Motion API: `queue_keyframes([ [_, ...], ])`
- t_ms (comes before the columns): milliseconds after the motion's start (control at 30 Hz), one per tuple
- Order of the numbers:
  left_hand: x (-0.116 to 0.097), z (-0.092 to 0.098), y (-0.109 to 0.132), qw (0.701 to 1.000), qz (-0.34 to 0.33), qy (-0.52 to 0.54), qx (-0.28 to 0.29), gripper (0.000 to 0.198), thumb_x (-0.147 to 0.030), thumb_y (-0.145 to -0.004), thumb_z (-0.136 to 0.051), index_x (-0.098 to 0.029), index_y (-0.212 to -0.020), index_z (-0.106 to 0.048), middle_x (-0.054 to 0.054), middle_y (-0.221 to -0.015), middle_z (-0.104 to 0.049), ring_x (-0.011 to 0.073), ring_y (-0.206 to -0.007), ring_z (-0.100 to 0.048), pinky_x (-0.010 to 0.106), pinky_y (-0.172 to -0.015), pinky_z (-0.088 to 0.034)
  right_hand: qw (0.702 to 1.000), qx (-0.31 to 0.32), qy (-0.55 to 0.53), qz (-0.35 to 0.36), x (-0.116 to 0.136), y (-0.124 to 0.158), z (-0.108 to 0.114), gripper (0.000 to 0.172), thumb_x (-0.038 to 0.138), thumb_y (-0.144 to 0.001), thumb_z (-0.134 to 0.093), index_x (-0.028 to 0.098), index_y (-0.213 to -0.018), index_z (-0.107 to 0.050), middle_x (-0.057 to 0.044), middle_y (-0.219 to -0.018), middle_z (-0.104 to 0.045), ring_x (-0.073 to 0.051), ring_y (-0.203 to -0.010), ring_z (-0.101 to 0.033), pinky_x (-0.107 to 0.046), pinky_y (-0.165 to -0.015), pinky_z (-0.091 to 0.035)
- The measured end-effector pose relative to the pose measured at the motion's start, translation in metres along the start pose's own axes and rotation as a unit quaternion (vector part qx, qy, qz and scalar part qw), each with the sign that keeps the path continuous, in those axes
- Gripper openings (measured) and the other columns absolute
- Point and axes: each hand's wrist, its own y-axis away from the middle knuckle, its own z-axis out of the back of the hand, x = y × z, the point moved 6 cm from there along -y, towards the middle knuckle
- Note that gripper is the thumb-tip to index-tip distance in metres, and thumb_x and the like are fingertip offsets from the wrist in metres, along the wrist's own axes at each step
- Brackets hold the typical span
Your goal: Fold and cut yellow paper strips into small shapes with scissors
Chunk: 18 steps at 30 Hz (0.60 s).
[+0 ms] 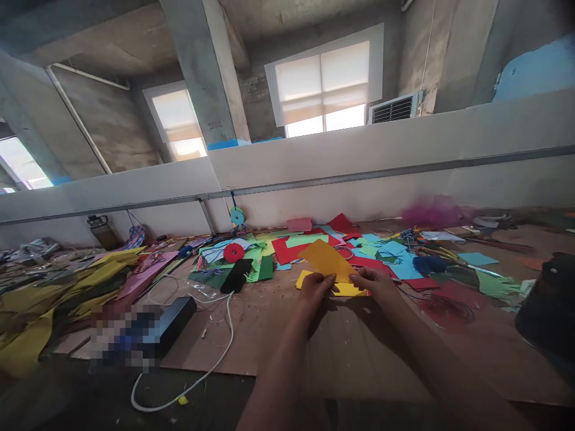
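An orange-yellow sheet [327, 261], which looks like paper or felt, is held up at a tilt over the table. My left hand [317, 290] pinches its lower left edge between thumb and fingers. At the lower right edge, my right hand [375, 286] pinches the same sheet. Behind and below it lies a brighter yellow piece [353, 290], partly covered by my hands and the sheet. Red sheets [282, 250] and a light green strip [306, 240] lie just beyond.
Coloured scraps and a red yarn roll [234, 252] spread across the table's back. At left are yellow-green sheets [112, 263], a dark box [175, 323], a white cable [231, 335] and a bottle [103, 232]. A dark object [550, 305] stands at right. A white partition [404, 188] runs behind.
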Motion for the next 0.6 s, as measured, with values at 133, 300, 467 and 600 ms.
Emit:
queue_keyframes([
  [133, -0.004, 0.008, -0.005, 0.999, -0.012, 0.018, -0.034, 0.051, -0.065, -0.058, -0.074, -0.016, -0.065, -0.059, 0.003, -0.057, -0.062, 0.011, -0.05, -0.053, 0.024, -0.054, -0.045, 1.0, -0.023, -0.004, 0.008, 0.0, -0.001, 0.005, 0.038, 0.054, -0.057, -0.082, 0.019, -0.061, -0.066, 0.0, -0.058, -0.062, -0.016, -0.055, -0.052, -0.03, -0.056, -0.041],
  [300, -0.007, 0.011, -0.005, 0.998, -0.021, 0.023, -0.052, 0.055, -0.072, -0.067, -0.062, -0.017, -0.071, -0.059, 0.003, -0.063, -0.064, 0.0114, -0.053, -0.056, 0.024, -0.057, -0.046, 0.998, -0.055, -0.004, 0.034, 0.009, 0.002, 0.01, 0.037, 0.053, -0.062, -0.079, 0.021, -0.057, -0.062, -0.001, -0.058, -0.059, -0.018, -0.057, -0.051, -0.033, -0.056, -0.042],
  [467, -0.001, -0.007, -0.006, 1.0, -0.013, -0.003, 0.008, 0.054, -0.067, -0.064, -0.069, -0.014, -0.074, -0.067, 0.009, -0.074, -0.071, 0.0143, -0.058, -0.06, 0.025, -0.056, -0.045, 0.998, -0.044, 0.011, 0.038, 0.008, 0.004, 0.001, 0.04, 0.057, -0.06, -0.078, 0.019, -0.064, -0.066, -0.003, -0.061, -0.064, -0.019, -0.057, -0.056, -0.033, -0.055, -0.045],
  [600, 0.001, -0.007, -0.01, 1.0, -0.018, 0.009, -0.011, 0.05, -0.064, -0.062, -0.071, -0.014, -0.068, -0.066, 0.007, -0.068, -0.069, 0.0139, -0.057, -0.058, 0.026, -0.06, -0.046, 0.996, -0.058, 0.041, 0.056, 0.016, 0.005, -0.001, 0.04, 0.057, -0.06, -0.078, 0.018, -0.063, -0.066, -0.001, -0.058, -0.064, -0.018, -0.056, -0.057, -0.029, -0.055, -0.045],
])
